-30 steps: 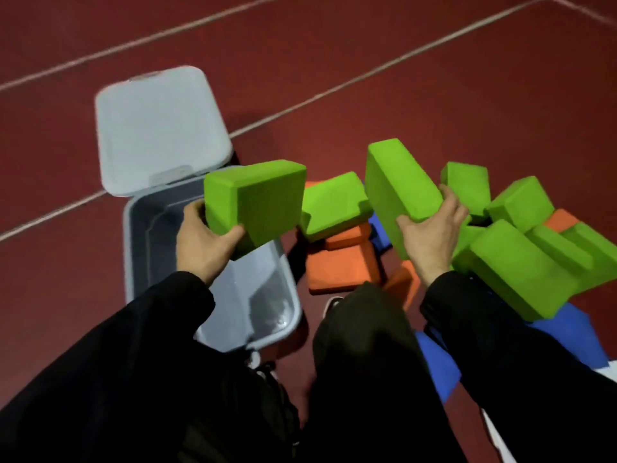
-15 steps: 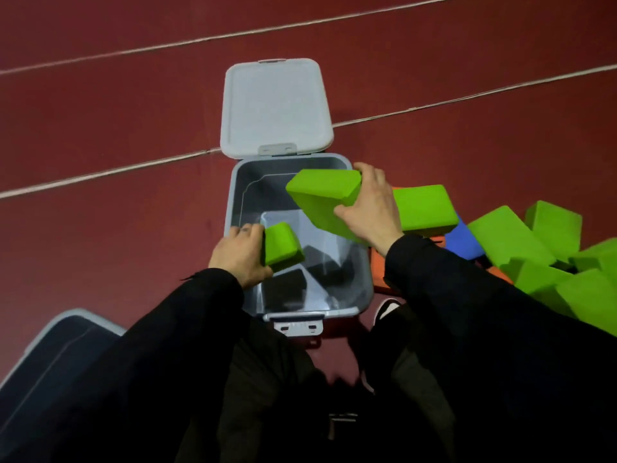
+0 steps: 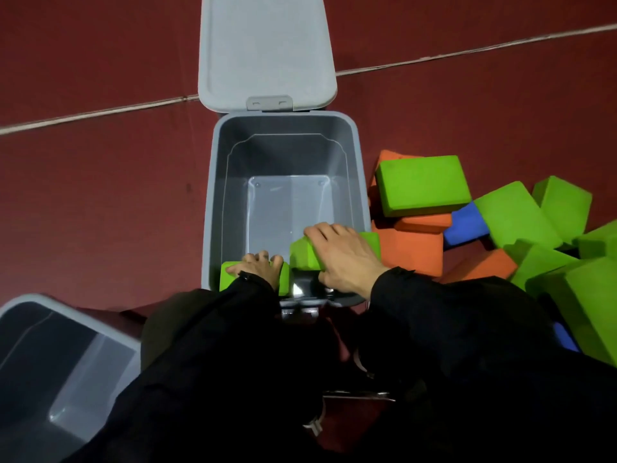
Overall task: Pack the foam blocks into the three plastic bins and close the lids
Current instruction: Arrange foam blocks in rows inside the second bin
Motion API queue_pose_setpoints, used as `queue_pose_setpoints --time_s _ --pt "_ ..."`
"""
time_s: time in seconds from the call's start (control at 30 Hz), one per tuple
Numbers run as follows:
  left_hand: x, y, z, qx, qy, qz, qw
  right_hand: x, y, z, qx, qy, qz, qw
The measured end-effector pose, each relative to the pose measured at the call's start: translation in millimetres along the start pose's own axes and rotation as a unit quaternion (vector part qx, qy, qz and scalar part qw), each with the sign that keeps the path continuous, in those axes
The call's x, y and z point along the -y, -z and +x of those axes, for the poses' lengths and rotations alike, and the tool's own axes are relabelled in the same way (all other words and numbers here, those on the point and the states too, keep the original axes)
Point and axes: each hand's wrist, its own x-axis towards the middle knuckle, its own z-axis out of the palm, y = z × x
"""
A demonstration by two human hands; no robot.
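Note:
A grey plastic bin (image 3: 213, 202) stands open in front of me, its lid (image 3: 267, 48) flipped back on the floor. My left hand (image 3: 258, 267) presses a green foam block (image 3: 227, 279) down at the bin's near left corner. My right hand (image 3: 340, 259) lies flat over a second green block (image 3: 302, 253) at the near right, inside the bin. The rest of the bin's clear bottom is bare. A pile of green blocks (image 3: 422, 185), orange blocks (image 3: 410, 250) and blue blocks (image 3: 467, 225) lies right of the bin.
A second open grey bin (image 3: 30, 309) sits at the lower left, partly cut off by the frame. The floor (image 3: 100, 195) is dark red with white lines. My black sleeves and knees fill the lower part of the view.
Both hands have gone down into the bin with their green blocks, toward its near wall. The view has shifted closer and more directly over the bin.

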Motion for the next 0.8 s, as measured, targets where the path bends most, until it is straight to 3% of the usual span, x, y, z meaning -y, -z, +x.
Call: queue_pose_setpoints --time_s 0.17,0.37,0.5,0.7,0.8 --pt "-4 4 11 0.054 0.043 -0.014 0.998 -4 -8 4 -0.009 0.035 -0.034 0.999" --pt "-14 6 22 0.060 0.060 0.005 0.996 2 -26 -2 -0.027 0.115 -0.043 0.992" --pt "-20 0 26 0.053 0.018 -0.017 0.998 5 -49 -2 -0.024 0.078 0.024 0.996" --pt "-11 8 26 0.046 0.078 -0.020 0.996 7 -77 -1 -0.025 0.035 0.027 0.999" --pt "-9 6 26 0.074 0.046 -0.050 0.995 7 -92 2 0.008 -0.017 0.011 1.000"
